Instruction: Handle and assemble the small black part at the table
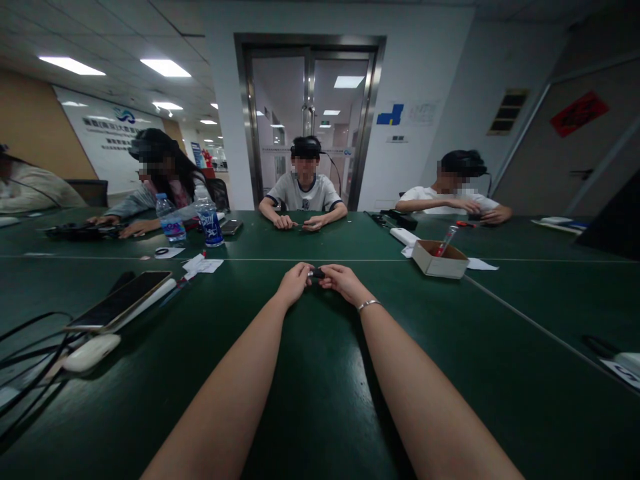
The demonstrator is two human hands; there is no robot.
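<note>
Both my arms reach forward over the dark green table [320, 373]. Between my fingertips is a small black object with a silvery end [316, 273], too small to name for certain. My left hand [294, 284] pinches it at the silvery side, fingers closed. On the opposite side, my right hand [344, 281] grips the black part between thumb and fingers. A silver bracelet [369, 305] circles my right wrist. The object is held close to the table top, and parts of it are hidden by my fingers.
To the left lie a phone [123, 300], a white rounded case [93, 353] and black cables [35, 360]. Two bottles [210, 220] stand farther back. An open cardboard box [440, 263] is at the right. Across the table sit several people, one directly opposite [304, 190].
</note>
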